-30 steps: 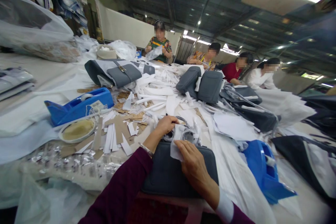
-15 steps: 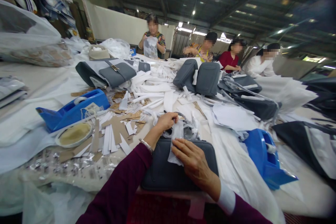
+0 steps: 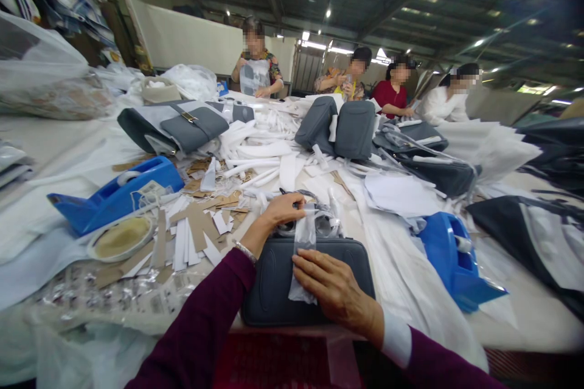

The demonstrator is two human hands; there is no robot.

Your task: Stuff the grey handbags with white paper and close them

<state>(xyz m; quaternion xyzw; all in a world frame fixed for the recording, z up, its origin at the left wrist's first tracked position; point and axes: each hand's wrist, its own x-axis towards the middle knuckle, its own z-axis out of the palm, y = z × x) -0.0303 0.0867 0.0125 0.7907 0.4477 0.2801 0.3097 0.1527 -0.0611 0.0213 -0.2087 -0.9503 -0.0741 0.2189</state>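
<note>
**At a crowded table's (image 3: pixel 493 331) near edge, a white strip (image 3: pixel 302 290) over a dark bag (image 3: pixel 270 282)**

Seen from the head camera, the bag sits right before the person, broad side toward them, with the strip running down over its top edge and front. The left hand (image 3: pixel 283 211) is curled, thumb and fingertips drawn together on the strip's upper end. The right hand (image 3: pixel 336 285) is spread flat, fingers extended and side by side, its tips resting on the strip's lower half; it grips nothing and hides part of the bag. Wrapped handles (image 3: pixel 335 222) bunch up just behind the bag, partly covered by the strip.

Clutter hems in the work. To the left lie loose card strips (image 3: pixel 196 231), a round piece with a tan middle (image 3: pixel 119 238) and a blue tape dispenser (image 3: pixel 121 194); crinkled clear plastic (image 3: pixel 77 301) fills the near left corner. Beyond the hands, white rolls and scraps (image 3: pixel 260 164) pile up, backed by a flap bag with a gold clasp (image 3: pixel 194 126) and two dark cases (image 3: pixel 356 130). On the right are white sheets (image 3: pixel 401 194), a second tape dispenser (image 3: pixel 449 258) near the right forearm, and a large dark bag (image 3: pixel 497 219) at the side. Across the far side, four co-workers (image 3: pixel 258 67) stand or sit; one holds up a clear bag (image 3: pixel 254 77).
</note>
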